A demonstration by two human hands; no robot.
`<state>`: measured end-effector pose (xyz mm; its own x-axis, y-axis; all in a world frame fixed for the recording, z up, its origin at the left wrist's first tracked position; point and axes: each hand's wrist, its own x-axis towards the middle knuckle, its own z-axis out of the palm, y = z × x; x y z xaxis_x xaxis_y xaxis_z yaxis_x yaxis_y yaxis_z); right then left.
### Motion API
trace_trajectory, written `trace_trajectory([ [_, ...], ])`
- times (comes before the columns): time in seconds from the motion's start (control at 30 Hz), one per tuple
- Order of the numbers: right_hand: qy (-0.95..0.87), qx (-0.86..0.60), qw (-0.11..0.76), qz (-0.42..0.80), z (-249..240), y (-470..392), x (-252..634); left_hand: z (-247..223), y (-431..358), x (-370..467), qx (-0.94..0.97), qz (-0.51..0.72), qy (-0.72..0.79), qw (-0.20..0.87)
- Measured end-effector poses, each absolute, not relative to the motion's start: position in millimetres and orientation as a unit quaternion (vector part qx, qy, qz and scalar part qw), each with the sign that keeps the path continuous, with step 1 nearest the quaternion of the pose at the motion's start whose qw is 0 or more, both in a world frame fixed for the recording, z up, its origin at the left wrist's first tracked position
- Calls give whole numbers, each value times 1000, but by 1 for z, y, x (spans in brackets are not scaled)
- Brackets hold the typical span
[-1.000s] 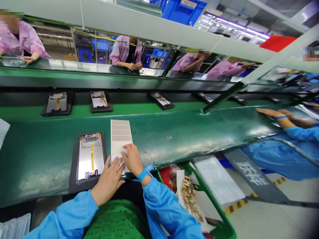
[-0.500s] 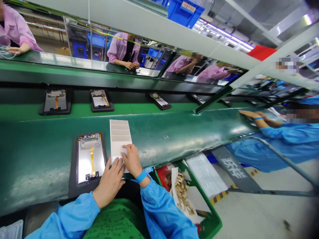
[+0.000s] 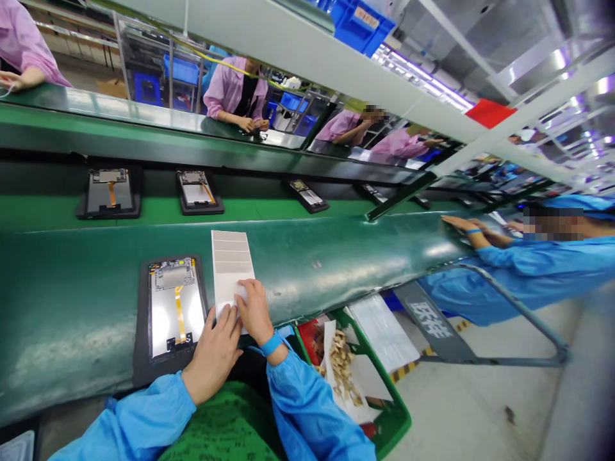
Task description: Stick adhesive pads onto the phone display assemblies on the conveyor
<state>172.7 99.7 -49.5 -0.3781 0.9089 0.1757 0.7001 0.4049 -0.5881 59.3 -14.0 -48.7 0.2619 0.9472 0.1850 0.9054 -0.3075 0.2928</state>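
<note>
A pale sticker sheet [image 3: 232,251] lies on the green bench, its upper part marked off into several grey strips and its lower part plain white. My right hand [image 3: 254,312] is closed on the sheet's right side with bent fingers. At the lower left edge, my left hand [image 3: 214,352] holds the sheet under its fingertips; the sheet's near end is hidden by both hands. Left of the sheet, an opened tablet [image 3: 177,307] rests on a dark foam pad [image 3: 140,349], its circuit board at the top and an orange ribbon cable down the middle.
Several opened tablets on pads, including one tablet [image 3: 196,191], sit along the green conveyor [image 3: 259,210] beyond the bench [image 3: 331,256]. Low on my right stands a green bin [image 3: 401,419] with scraps. A slanted dark post [image 3: 401,198] and a co-worker in blue [image 3: 523,262] are farther right.
The view has turned slightly to the right, so the bin and co-worker appear farther left. Both my hands stay on the sticker sheet, with hardly any movement.
</note>
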Motion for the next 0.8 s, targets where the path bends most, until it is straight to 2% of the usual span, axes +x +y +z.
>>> trace_trajectory([
  [0.37, -794, -495, 270, 228, -44, 92, 165, -50, -15, 60, 792, 170, 585, 51],
  [0.6, -719, -489, 349, 349, -48, 106, 183, -54, -13, 62, 788, 161, 591, 51],
  [0.7, -689, -488, 378, 381, -35, 110, 183, -46, -16, 62, 784, 185, 590, 55],
  [0.8, -645, -435, 394, 489, -15, 110, 160, -29, -28, 51, 791, 232, 565, 47],
])
